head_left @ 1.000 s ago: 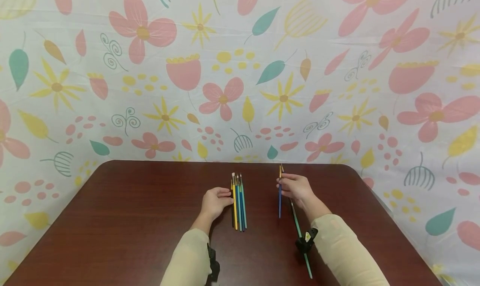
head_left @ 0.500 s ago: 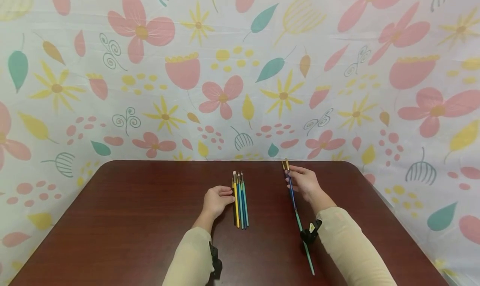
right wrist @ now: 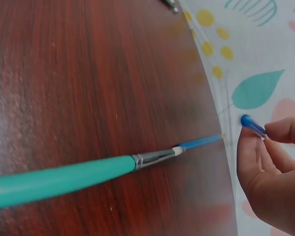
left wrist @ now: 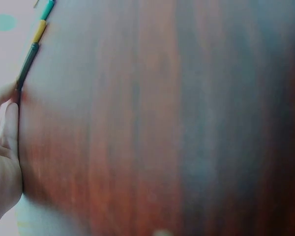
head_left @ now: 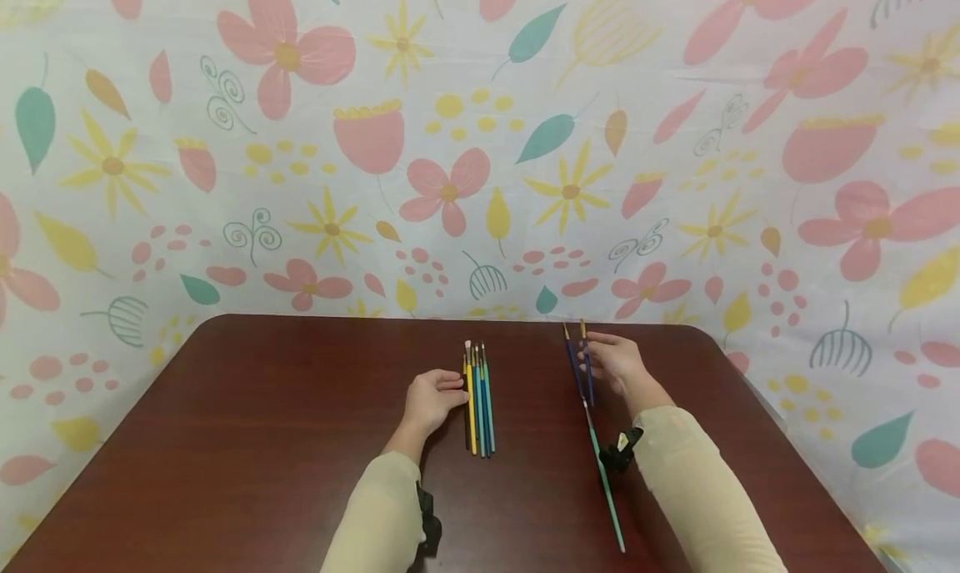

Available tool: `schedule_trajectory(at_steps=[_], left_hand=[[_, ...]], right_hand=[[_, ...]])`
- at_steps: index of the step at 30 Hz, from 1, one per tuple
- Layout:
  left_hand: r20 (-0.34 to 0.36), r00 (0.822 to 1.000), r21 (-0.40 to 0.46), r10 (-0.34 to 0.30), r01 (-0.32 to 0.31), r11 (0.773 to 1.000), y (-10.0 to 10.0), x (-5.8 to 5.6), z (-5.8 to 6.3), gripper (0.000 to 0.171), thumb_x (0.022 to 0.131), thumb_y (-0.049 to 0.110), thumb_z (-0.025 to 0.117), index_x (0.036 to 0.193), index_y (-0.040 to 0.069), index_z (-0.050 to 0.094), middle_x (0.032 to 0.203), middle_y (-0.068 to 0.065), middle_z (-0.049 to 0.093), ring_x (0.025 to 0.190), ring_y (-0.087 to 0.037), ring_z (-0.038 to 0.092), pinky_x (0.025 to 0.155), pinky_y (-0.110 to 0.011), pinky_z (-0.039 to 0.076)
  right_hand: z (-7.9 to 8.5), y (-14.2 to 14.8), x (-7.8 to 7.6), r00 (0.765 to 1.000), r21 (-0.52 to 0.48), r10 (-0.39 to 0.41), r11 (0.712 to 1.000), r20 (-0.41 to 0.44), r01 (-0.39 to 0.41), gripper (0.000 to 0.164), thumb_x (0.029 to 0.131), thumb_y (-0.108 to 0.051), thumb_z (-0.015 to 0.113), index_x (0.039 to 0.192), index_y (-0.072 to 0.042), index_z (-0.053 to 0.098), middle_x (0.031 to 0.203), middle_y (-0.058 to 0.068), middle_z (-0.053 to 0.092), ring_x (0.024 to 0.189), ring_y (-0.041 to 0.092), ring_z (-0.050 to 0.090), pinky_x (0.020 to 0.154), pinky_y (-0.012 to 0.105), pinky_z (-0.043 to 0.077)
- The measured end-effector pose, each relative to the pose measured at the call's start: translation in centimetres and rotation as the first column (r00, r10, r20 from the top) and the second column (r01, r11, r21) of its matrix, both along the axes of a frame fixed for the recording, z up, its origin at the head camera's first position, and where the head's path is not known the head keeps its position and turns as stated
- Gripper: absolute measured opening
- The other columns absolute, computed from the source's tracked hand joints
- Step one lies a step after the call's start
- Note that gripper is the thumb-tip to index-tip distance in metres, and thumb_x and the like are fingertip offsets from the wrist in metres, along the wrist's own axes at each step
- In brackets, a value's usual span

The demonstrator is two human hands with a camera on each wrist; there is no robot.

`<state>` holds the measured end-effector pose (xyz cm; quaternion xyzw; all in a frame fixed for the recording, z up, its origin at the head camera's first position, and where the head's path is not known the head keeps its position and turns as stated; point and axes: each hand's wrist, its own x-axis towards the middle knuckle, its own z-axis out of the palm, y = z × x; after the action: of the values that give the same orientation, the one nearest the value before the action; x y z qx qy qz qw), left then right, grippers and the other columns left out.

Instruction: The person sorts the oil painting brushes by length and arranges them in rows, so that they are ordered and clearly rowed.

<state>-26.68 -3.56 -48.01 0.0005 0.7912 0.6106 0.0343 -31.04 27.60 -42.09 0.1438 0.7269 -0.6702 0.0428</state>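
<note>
My left hand (head_left: pixel 433 402) lies beside a row of paintbrushes, its fingertips at a black-handled brush (left wrist: pixel 27 64) on the row's left edge. In that row, a yellow paintbrush (head_left: pixel 472 406) lies alongside several blue and teal ones, bristles pointing away from me. Between thumb and fingers my right hand (head_left: pixel 617 364) pinches a blue paintbrush (head_left: pixel 588 373); its rounded handle end (right wrist: pixel 247 120) shows in the right wrist view. Just left of it, a second blue paintbrush (head_left: pixel 573 363) lies on the table. A teal paintbrush (head_left: pixel 603 473) lies in line below, its pale bristles (right wrist: pixel 178 150) at that brush's handle end.
The dark red-brown table (head_left: pixel 262 439) ends at a far edge right behind the brushes on the right. A floral cloth (head_left: pixel 480 139) hangs behind it. Black wrist devices (head_left: pixel 621 449) sit on both sleeves.
My right hand has moved to the right with the blue paintbrush, past the second blue one lying on the table. My left hand has stayed by the row.
</note>
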Motion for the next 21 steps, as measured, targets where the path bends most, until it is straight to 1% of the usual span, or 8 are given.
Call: schedule_trajectory(at_steps=[4,7,13,17,21], left_hand=[[0.007,1.000,0.006,-0.010,0.010,1.000,0.0,-0.1,0.1,0.035,0.084,0.009,0.071,0.117,0.000,0.063,0.116,-0.015,0.067,0.099,-0.025,0.069,0.083,-0.037,0.056],[0.006,1.000,0.003,-0.010,0.010,1.000,0.0,-0.2,0.1,0.035,0.084,0.009,0.071,0.117,0.001,0.063,0.116,-0.014,0.067,0.099,-0.024,0.068,0.083,-0.036,0.056],[0.007,1.000,-0.007,0.004,-0.004,1.000,-0.1,0.0,0.0,0.035,0.084,0.010,0.071,0.117,0.000,0.063,0.115,-0.015,0.067,0.099,-0.025,0.068,0.084,-0.038,0.056],[0.014,1.000,0.000,-0.002,0.002,1.000,-0.1,0.0,-0.2,0.036,0.084,0.010,0.071,0.117,0.001,0.063,0.115,-0.015,0.067,0.099,-0.025,0.069,0.084,-0.037,0.056],[0.002,1.000,0.007,-0.007,0.007,1.000,-0.1,-0.1,-0.2,0.036,0.083,0.009,0.072,0.117,0.000,0.062,0.115,-0.016,0.067,0.098,-0.026,0.069,0.083,-0.037,0.056]], right_hand=[[-0.2,0.5,-0.2,1.000,0.001,-0.014,1.000,-0.015,0.014,0.051,0.091,-0.002,0.051,0.141,0.002,0.041,0.085,-0.001,0.067,0.074,0.008,0.067,0.071,0.025,0.058],[-0.4,0.7,-0.5,0.999,0.019,-0.039,0.999,-0.022,0.039,0.050,0.091,-0.003,0.052,0.139,0.002,0.043,0.077,-0.006,0.066,0.072,0.008,0.067,0.068,0.022,0.057],[-1.2,0.8,-1.4,0.996,0.026,-0.081,0.996,-0.033,0.082,0.047,0.090,-0.005,0.056,0.136,0.003,0.048,0.077,-0.006,0.068,0.074,0.009,0.069,0.069,0.024,0.058],[-1.8,0.9,-2.0,0.992,0.040,-0.123,0.991,-0.019,0.124,0.045,0.089,-0.006,0.059,0.133,0.001,0.051,0.076,-0.007,0.066,0.072,0.010,0.070,0.068,0.024,0.058],[-2.1,0.8,-2.6,0.989,0.005,-0.149,0.989,-0.016,0.149,0.049,0.088,-0.005,0.062,0.134,0.002,0.050,0.073,-0.007,0.066,0.069,0.010,0.070,0.069,0.026,0.058]])
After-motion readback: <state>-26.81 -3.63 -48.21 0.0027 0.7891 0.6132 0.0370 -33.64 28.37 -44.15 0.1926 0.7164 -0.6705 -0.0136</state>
